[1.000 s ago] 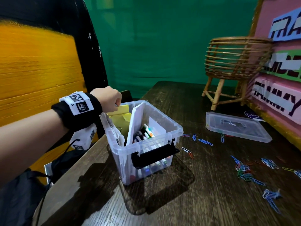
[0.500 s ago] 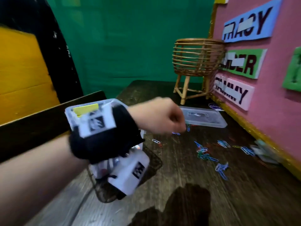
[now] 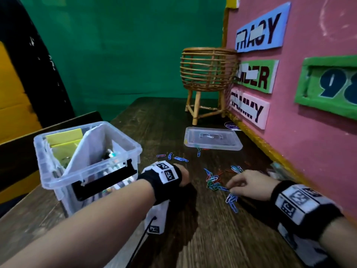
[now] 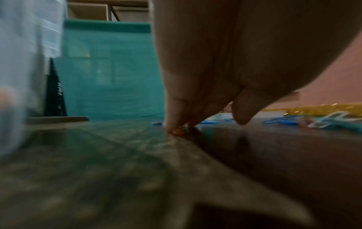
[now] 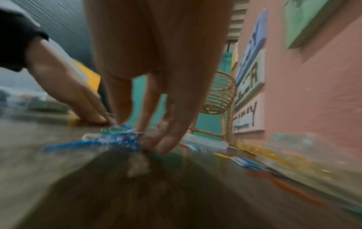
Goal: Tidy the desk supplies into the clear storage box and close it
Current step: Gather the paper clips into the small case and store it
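On the counter point(image 3: 212, 238), the right grip point(image 3: 249, 183) pinches paper clips point(image 3: 214, 183) from the near pile, the left grip point(image 3: 183, 176) fingertips press one clip, with the clear box point(image 3: 87, 161) left and its lid point(image 3: 212, 139) farther.

One clear plastic storage box point(image 3: 87, 163) sitting frame left; one clear flat lid point(image 3: 212, 141) lying centre; one woven rattan basket point(image 3: 208, 72) standing upper centre; coloured paper clips point(image 3: 214, 180) lying scattered, too many to count.

**Dark wooden table**

The wooden table point(image 3: 202, 238) carries the lidless clear storage box point(image 3: 58, 176) at left, its lid point(image 3: 213, 141) lying flat (near the pink wall), scattered paper clips point(image 3: 213, 182) between, and a wicker basket stand point(image 3: 207, 78) behind.
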A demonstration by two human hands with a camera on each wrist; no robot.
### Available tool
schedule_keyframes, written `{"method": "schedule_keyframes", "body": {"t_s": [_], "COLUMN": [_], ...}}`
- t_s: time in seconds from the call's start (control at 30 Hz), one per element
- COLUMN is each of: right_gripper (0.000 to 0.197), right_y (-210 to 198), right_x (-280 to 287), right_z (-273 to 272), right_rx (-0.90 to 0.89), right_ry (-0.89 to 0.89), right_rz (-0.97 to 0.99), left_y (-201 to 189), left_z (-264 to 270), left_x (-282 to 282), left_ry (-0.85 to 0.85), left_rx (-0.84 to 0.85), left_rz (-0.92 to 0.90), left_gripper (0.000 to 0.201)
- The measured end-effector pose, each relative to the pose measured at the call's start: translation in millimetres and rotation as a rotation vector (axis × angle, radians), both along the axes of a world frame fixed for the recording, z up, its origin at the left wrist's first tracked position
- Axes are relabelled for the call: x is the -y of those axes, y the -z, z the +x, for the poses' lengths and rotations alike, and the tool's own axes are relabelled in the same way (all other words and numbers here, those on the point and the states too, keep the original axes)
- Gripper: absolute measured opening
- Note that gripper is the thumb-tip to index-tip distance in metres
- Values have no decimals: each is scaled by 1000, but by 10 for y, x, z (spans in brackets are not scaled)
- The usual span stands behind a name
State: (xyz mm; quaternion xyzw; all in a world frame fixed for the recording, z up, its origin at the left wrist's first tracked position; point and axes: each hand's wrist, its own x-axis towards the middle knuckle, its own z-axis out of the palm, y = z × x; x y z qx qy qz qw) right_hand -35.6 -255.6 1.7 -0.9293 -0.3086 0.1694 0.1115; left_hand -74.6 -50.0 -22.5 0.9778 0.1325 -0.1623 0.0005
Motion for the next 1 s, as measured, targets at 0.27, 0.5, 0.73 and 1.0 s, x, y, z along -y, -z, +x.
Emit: {"method": "schedule_keyframes", "body": {"t_s": [0.27, 0.5, 0.73, 1.0], "right_gripper": [20, 53, 57, 53], "right_y": [-87, -14, 3, -20], "right_x": [80, 433, 383, 244], "right_z": [328, 631, 682, 670], "right_rx": [325, 209, 175, 241], "right_ry": [266, 525, 612, 522], "right_rz": [252, -22, 129, 297], "left_y": [-43, 55, -121, -93], "left_z": [309, 506, 544, 924], "left_x": [-92, -500, 29, -127], "left_ry": [-120, -210, 150, 33], "left_rx": [365, 125, 95, 209], "left_rz": [56, -8, -365, -246], "left_gripper": [39, 45, 48, 38]}}
